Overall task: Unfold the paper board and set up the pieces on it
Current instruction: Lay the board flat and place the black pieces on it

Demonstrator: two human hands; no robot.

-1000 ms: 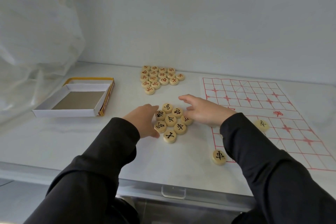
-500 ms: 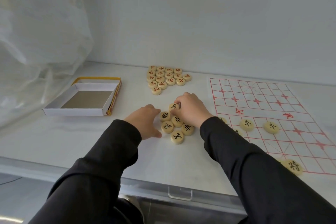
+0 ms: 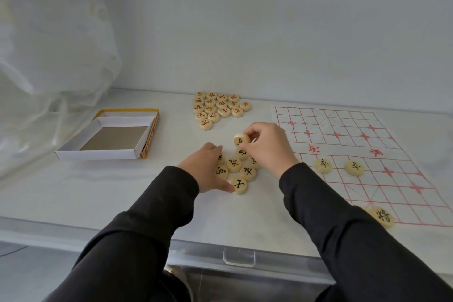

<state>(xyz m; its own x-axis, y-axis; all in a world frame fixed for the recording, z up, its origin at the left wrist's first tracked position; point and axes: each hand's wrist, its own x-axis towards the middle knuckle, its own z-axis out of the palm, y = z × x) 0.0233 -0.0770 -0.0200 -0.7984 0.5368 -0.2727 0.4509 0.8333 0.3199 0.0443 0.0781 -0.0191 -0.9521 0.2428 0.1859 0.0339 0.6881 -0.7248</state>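
the right grip [image 3: 268,151] pinches one black-marked piece [image 3: 241,140], tilted, just above the pile [image 3: 239,174]; the paper board [image 3: 343,130] lies just right of it, nearer this hand.

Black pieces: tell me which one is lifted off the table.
The piece pinched in the right hand, tilted above the pile; the rest lie flat on the table or the board.

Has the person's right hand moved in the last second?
Yes. The right hand edged left from the red-gridded paper board onto the cluster of black-lettered wooden discs and now pinches a lifted disc.
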